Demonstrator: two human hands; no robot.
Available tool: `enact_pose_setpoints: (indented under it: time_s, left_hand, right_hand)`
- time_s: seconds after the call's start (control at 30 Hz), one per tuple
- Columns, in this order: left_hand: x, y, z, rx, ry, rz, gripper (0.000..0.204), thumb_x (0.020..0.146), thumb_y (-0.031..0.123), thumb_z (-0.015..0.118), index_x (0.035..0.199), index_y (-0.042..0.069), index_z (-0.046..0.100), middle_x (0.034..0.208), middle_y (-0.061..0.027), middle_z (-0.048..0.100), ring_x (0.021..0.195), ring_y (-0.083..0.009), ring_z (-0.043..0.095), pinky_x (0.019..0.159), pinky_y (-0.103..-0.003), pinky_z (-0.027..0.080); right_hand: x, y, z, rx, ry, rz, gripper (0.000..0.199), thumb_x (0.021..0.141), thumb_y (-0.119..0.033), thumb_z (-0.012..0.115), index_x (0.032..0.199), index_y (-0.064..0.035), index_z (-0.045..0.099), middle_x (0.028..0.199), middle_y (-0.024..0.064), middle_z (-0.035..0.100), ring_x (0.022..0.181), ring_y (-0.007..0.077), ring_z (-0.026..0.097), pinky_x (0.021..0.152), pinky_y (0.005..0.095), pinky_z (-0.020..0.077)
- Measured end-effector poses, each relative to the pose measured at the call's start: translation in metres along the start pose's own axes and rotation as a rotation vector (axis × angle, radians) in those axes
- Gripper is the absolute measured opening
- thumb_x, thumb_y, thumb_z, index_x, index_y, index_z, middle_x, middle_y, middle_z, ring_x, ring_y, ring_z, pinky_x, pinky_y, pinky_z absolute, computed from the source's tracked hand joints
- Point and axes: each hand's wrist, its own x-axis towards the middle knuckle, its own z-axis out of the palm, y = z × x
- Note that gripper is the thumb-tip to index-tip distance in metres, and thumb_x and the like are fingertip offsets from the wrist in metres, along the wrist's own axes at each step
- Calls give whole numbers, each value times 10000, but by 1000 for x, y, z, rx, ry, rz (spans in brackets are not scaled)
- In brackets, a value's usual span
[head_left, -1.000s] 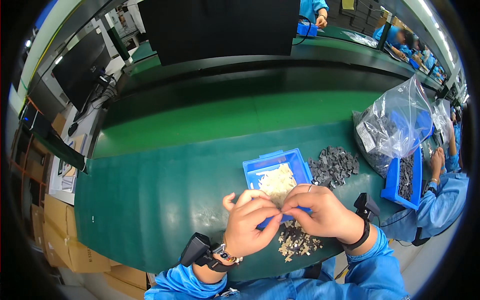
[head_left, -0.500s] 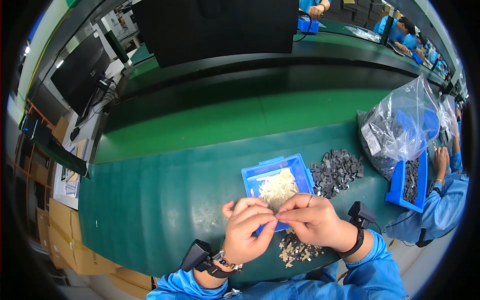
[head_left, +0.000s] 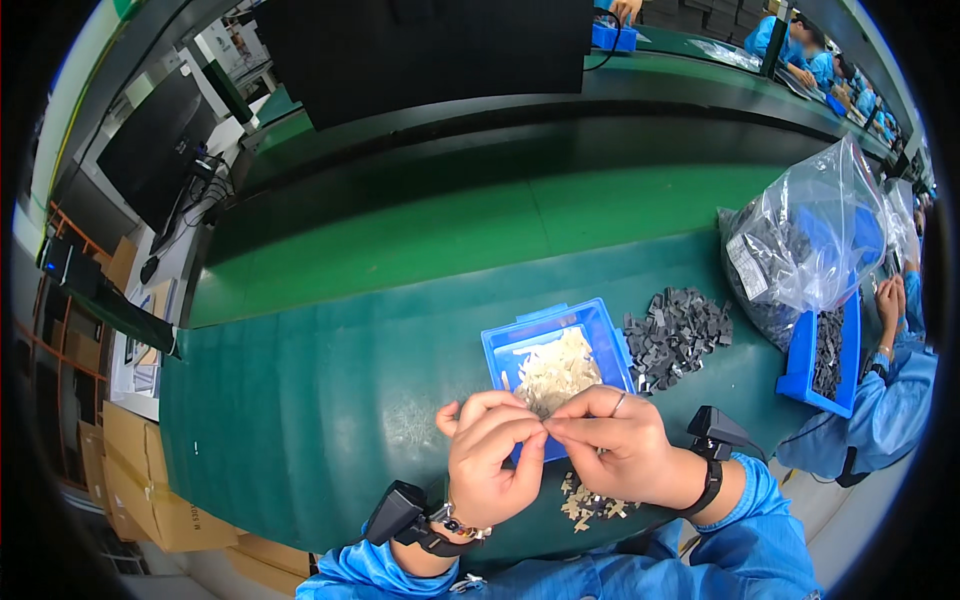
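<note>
My left hand [head_left: 492, 452] and my right hand [head_left: 622, 446] meet fingertip to fingertip over the near edge of a blue bin [head_left: 507, 347]. Both are pinched closed; whatever sits between the fingertips is too small and covered to make out. Inside the bin lies a heap of cream-coloured slips [head_left: 556, 368]. To its right spreads a pile of small dark grey pieces [head_left: 680, 335]. Partly hidden under my right hand is a smaller pile of tan and black pieces [head_left: 590, 502].
A clear plastic bag of dark pieces [head_left: 785, 260] stands at the right beside another blue bin [head_left: 838, 385]. A co-worker's arm [head_left: 870, 400] is close by there. A black panel [head_left: 420, 60] hangs across the far side; cardboard boxes [head_left: 150, 480] stand at the left.
Both hands keep their fingertip pinch over the bin, with only a slight shift of the fingers. The view has tilted a little.
</note>
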Motion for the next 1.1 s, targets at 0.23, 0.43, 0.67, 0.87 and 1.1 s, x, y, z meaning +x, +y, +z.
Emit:
enact_pose_setpoints:
  time_s: [0.23,0.43,0.67,0.87,1.1]
  left_hand:
    - [2,3,-3,57,20,35,57,749,45,716,782,66,675,793,-20,675,883,-224,612,866,-387,303]
    - [0,-1,-2,-10,22,-7,38,781,45,708,790,54,673,811,-30,685,899,-232,610,869,-368,332]
    - [-2,-3,-1,0,33,-58,30,810,63,714,809,52,686,818,-32,691,913,-224,616,879,-364,342]
    - [-1,-3,-1,25,7,-60,38,799,78,739,828,64,718,828,-24,698,927,-214,618,887,-364,336]
    - [1,3,-2,59,-26,-18,52,774,84,761,814,76,728,822,-8,701,923,-217,616,914,-371,311]
  right_hand:
    - [-1,-2,0,22,27,37,171,749,53,721,915,12,725,875,137,711,750,258,704,618,318,574]
    - [3,-4,-7,6,61,106,150,747,53,716,889,6,722,850,134,712,740,253,707,612,316,570]
    - [7,7,-17,-289,39,-82,210,673,67,708,867,-15,711,839,97,691,720,264,664,631,349,540]
    - [11,2,-17,-226,-43,-85,224,685,39,723,902,-16,718,855,88,674,763,269,640,666,366,525]
    - [8,2,-17,-118,-81,-48,132,722,1,737,844,-23,690,831,90,666,758,279,635,678,373,518]
